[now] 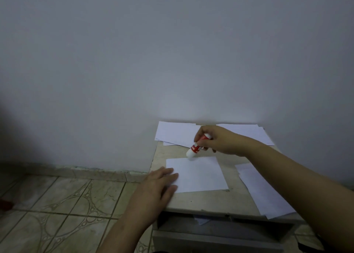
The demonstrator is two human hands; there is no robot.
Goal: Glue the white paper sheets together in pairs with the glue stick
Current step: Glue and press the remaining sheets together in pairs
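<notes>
Left hand (160, 183), fingers straight and together, presses flat on the left edge of the single white paper sheet (199, 175) at the centre of the small beige table (208, 201). Beyond the sheet's far edge, right hand (214, 140) fingers pinch the tilted red-and-white glue stick (197, 146), its white end touching that edge. Right of and behind the sheet lie stacks of white paper (262, 191).
</notes>
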